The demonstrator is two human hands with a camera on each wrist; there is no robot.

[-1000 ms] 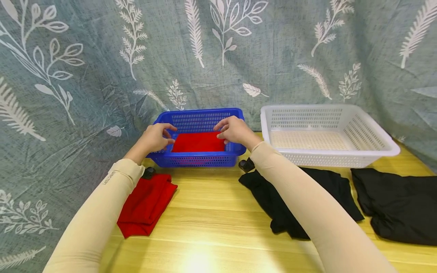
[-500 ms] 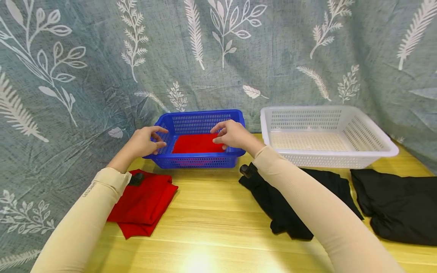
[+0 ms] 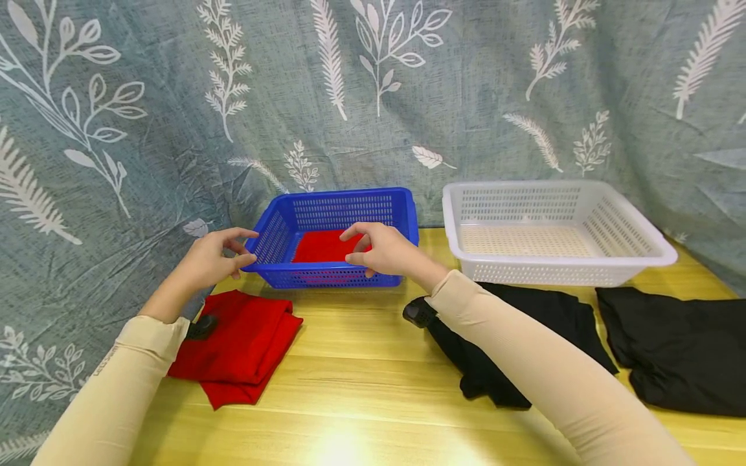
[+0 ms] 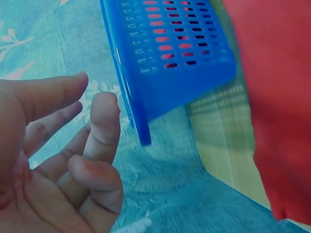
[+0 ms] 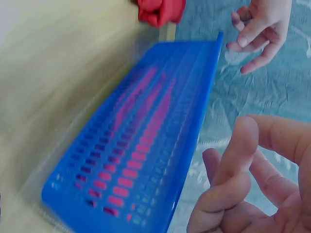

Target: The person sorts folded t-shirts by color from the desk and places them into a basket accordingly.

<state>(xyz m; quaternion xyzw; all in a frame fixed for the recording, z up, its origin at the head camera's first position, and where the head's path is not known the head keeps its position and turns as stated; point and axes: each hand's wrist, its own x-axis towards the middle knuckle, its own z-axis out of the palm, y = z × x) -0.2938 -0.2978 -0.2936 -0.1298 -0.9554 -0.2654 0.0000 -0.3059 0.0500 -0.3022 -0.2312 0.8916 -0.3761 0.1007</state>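
Observation:
In the head view a blue basket (image 3: 335, 277) stands at the back, with a folded red cloth (image 3: 323, 247) lying flat inside it. My left hand (image 3: 211, 257) hovers just off the basket's left end, its fingers loosely bent around nothing. Over the front rim, toward the right, hangs my right hand (image 3: 381, 249), also holding nothing, thumb and fingers apart. The left wrist view shows the left fingers (image 4: 104, 119) separate from the basket's corner. Beneath the left forearm, a folded red garment (image 3: 250, 336) rests on the table.
To the right stands a white basket (image 3: 559, 275) with nothing in it. Two black garments lie before it: one folded black garment (image 3: 559, 323) partly under my right sleeve, another black garment (image 3: 688, 356) farther right. A patterned curtain (image 3: 478, 84) hangs behind the wooden table (image 3: 350, 362).
My left hand has drawn out of the blue basket, leftward and toward me. My right hand has shifted slightly toward me, over the front rim. The red cloth stays in the basket.

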